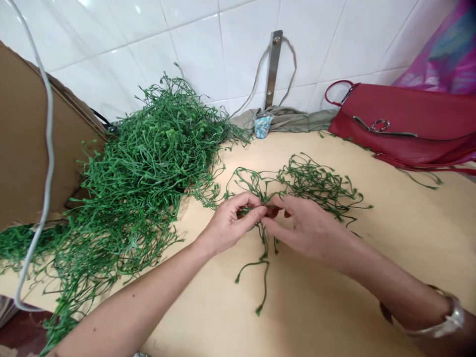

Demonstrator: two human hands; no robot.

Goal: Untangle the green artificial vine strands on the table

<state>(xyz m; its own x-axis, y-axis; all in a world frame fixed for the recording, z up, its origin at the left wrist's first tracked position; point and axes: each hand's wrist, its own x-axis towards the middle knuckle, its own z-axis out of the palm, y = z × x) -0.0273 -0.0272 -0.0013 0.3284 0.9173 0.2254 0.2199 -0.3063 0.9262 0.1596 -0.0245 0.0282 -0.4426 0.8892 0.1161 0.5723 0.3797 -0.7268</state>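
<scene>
Pinching a loose tangle of green plastic vine (pixel 297 186) between both hands, you work just above the table (pixel 334 297). Your left hand (pixel 226 225) has its thumb and fingers pressed together on the stems. Your right hand (pixel 308 230) closes its grip from the other side, fingertips almost meeting the left's. A small dark reddish piece (pixel 273 212) shows between them, too shaded to name. Two thin strands hang from your hands and lie on the pale yellow table top, while the rest of the tangle spreads beyond them, away from you. A silver bangle (pixel 451 317) circles your right wrist.

To your left, a large heap of the same vine (pixel 137 168) leans against a cardboard sheet (pixel 33 134) and spills over the table edge. A white cable (pixel 48 148) hangs in front of it. Farther on, by the wall, a clear cup of blue bits (pixel 263 125) stands against a grey-green cloth (pixel 297 119). A red handbag (pixel 390 124) lies to its right, below pink patterned fabric (pixel 439 49). A steel bracket (pixel 273 69) is fixed to the white tiles (pixel 111 44).
</scene>
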